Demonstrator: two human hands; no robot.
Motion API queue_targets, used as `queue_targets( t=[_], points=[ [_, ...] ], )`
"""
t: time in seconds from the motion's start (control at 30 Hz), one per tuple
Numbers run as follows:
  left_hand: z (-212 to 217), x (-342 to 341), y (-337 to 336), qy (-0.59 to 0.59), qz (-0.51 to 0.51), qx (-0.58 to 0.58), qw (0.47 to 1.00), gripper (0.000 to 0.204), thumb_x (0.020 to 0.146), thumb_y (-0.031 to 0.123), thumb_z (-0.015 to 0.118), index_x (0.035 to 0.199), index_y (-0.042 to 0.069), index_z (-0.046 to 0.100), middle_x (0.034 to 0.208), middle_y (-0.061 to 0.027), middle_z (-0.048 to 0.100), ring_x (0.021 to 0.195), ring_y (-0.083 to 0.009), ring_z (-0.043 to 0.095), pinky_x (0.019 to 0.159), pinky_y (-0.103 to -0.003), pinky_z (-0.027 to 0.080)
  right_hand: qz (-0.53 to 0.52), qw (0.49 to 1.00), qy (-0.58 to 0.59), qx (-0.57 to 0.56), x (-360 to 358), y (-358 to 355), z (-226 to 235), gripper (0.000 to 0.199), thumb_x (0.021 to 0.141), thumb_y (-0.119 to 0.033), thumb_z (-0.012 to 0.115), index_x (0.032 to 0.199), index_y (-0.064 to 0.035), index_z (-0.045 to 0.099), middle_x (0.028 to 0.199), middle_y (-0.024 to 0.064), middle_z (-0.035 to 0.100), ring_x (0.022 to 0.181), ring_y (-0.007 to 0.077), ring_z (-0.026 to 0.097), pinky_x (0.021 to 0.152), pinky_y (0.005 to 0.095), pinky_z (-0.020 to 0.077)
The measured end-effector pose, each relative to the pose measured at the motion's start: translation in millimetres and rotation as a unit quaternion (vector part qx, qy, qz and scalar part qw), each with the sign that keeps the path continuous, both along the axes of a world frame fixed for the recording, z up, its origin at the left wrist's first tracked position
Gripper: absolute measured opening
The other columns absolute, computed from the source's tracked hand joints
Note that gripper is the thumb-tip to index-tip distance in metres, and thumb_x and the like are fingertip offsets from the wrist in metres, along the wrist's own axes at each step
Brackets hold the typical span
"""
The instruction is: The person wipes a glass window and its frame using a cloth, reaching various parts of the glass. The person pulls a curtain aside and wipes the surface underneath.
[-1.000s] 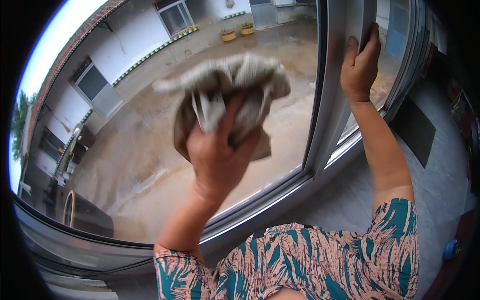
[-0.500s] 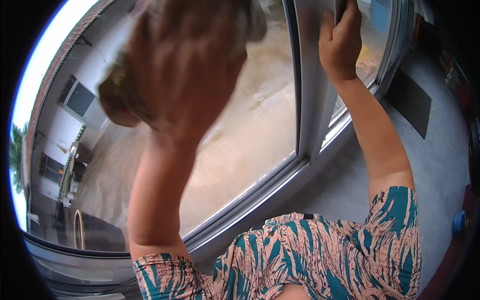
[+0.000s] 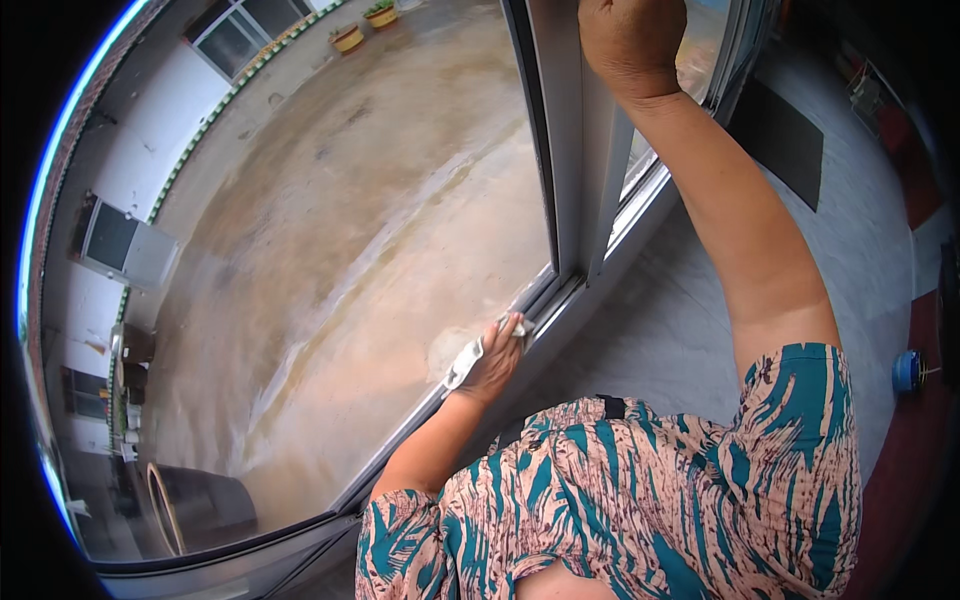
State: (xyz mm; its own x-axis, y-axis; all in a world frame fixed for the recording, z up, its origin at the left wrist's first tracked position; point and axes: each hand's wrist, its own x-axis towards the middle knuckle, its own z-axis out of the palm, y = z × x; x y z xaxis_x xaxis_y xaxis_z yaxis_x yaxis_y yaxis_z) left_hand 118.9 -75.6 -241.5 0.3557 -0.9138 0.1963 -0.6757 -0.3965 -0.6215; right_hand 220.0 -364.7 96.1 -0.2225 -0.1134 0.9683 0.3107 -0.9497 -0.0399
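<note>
Dropping from high on the window pane [image 3: 330, 220], left hand [image 3: 495, 360] now presses the crumpled cleaning rag [image 3: 466, 362] at the pane's bottom corner by the window frame [image 3: 580, 180]; right hand [image 3: 630, 40] stays fisted around that frame's top.

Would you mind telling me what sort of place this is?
Probably a home, upstairs at a window over a courtyard with potted plants. The left hand presses a cloth to the glass; the right hand grips the frame.
</note>
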Motion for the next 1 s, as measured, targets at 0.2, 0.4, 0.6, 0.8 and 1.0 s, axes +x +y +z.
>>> queue_targets(
  t=[0.2,0.4,0.6,0.8,1.0],
  points=[
    [29,-5,8,0.179,-0.009,-0.086,0.98,0.037,0.085,0.018,0.054,0.121,0.017,0.061,0.139,-0.0025,0.052,0.133,-0.0208,0.041,0.105,-0.037,0.03,0.003,1.0,-0.015,-0.013,1,3,3,0.053,0.095,-0.009,0.052,0.141,0.0067,0.032,0.135,0.0285,0.047,0.123,0.0429,0.049,0.1,0.0409,0.043],
    [153,18,-48,0.026,-0.052,-0.291,0.955,0.025,0.081,0.015,0.062,0.105,0.019,0.069,0.133,0.0025,0.059,0.117,-0.0218,0.051,0.093,-0.034,0.036,-0.002,0.999,-0.035,-0.032,0,7,-1,0.053,0.095,-0.009,0.053,0.141,0.0067,0.032,0.133,0.0292,0.047,0.121,0.0435,0.05,0.098,0.0415,0.0444],
    [194,33,-79,-0.063,-0.06,-0.329,0.94,0.028,0.079,0.018,0.062,0.105,0.024,0.069,0.134,0.0049,0.055,0.123,-0.0235,0.046,0.097,-0.037,0.032,-0.01,0.998,-0.042,-0.033,0,10,2,0.052,0.095,-0.011,0.053,0.14,0.0064,0.033,0.131,0.028,0.049,0.117,0.0432,0.053,0.095,0.0409,0.0466],
    [81,37,-69,-0.079,-0.031,-0.082,0.993,0.039,0.083,0.023,0.052,0.12,0.021,0.062,0.127,0.0023,0.054,0.134,-0.0202,0.035,0.102,-0.039,0.026,-0.012,0.998,-0.049,-0.029,5,10,5,0.051,0.095,-0.011,0.054,0.139,0.006,0.035,0.132,0.0273,0.049,0.119,0.0426,0.052,0.097,0.0403,0.046],
    [3,10,-2,0.045,-0.028,-0.035,0.998,0.04,0.083,0.021,0.052,0.122,0.017,0.062,0.127,0.0,0.055,0.136,-0.0216,0.033,0.105,-0.041,0.027,-0.01,0.998,-0.047,-0.028,5,15,9,0.052,0.096,-0.013,0.053,0.141,0.0044,0.035,0.136,0.027,0.047,0.123,0.0426,0.05,0.1,0.0405,0.0438]
  ],
)
